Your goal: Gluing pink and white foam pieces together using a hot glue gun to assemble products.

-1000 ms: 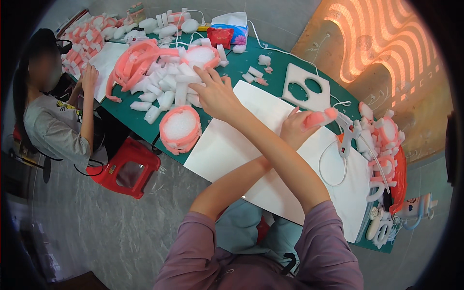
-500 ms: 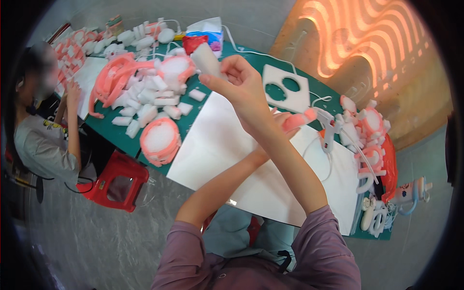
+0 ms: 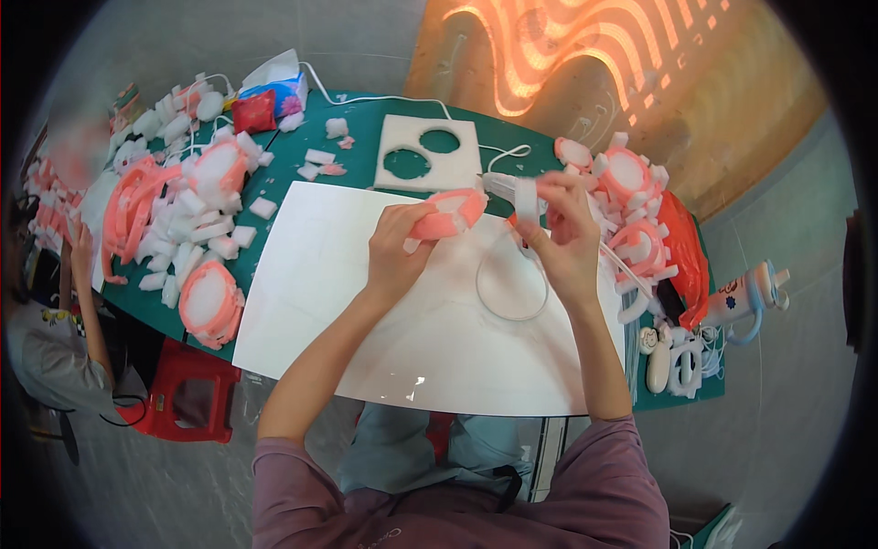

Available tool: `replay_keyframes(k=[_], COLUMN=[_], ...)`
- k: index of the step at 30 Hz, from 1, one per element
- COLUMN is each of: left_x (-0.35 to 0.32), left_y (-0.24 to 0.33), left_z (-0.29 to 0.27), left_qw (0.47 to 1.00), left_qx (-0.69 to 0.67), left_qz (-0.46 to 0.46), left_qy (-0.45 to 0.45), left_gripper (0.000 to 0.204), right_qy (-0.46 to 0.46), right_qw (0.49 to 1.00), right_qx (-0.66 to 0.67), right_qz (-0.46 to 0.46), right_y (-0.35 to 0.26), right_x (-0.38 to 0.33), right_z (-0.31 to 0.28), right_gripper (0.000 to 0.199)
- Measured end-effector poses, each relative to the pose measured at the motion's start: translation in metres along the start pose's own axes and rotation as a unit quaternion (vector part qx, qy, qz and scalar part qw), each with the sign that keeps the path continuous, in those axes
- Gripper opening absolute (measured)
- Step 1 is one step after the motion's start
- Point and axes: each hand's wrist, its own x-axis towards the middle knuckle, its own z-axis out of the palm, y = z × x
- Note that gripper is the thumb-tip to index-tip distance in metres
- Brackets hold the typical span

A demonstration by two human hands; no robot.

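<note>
My left hand (image 3: 400,247) is closed on a rounded pink foam piece (image 3: 448,215), held above the white board (image 3: 366,339). To its right, my right hand (image 3: 569,233) pinches a small white foam block (image 3: 527,203) between thumb and fingers. Just behind that block, a pale glue gun (image 3: 499,186) rests near the board's far edge, partly hidden by the block and my fingers. Its white cable (image 3: 479,291) loops across the board. The pink piece and the white block are apart.
A white foam sheet with two round holes (image 3: 416,137) lies beyond the board. Pink and white foam parts are heaped at left (image 3: 197,215) and right (image 3: 631,174). A red bag (image 3: 681,256) and a cup (image 3: 741,297) stand at right. Another person (image 3: 64,339) sits at far left.
My crossed arms have uncrossed: the right hand moved right with the white foam block, the left hand moved left with the pink piece. The whole view has shifted toward the right.
</note>
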Motion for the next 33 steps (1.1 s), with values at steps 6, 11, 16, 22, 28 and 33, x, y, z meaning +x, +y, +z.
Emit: replay_keyframes(k=[6,11,16,22,28,33], left_x=[-0.004,-0.007,-0.01,-0.013,-0.018,-0.022], left_y=[0.006,0.016,0.024,0.033,0.033,0.033], left_z=[-0.001,0.001,-0.001,0.005,0.008,0.011], left_qw=[0.989,0.98,0.978,0.977,0.977,0.975], left_qx=[0.03,0.031,0.009,-0.037,-0.084,-0.105], left_qz=[0.093,0.133,0.127,0.114,0.033,-0.009], left_qy=[-0.109,-0.147,-0.166,-0.177,-0.193,-0.194], left_gripper=[0.043,0.044,0.046,0.042,0.032,0.027], right_qy=[-0.005,0.02,0.014,-0.033,-0.034,-0.049], right_qw=[0.992,0.965,0.968,0.963,0.966,0.972], right_qx=[-0.087,-0.162,-0.148,-0.142,-0.123,-0.095], right_qz=[-0.094,-0.206,-0.204,-0.227,-0.226,-0.207], right_y=[0.023,0.047,0.043,0.038,0.041,0.042], right_x=[-0.06,-0.085,-0.096,-0.092,-0.094,-0.098], right_z=[-0.01,-0.006,-0.006,-0.011,-0.007,-0.005], right_gripper=[0.036,0.039,0.039,0.046,0.059,0.06])
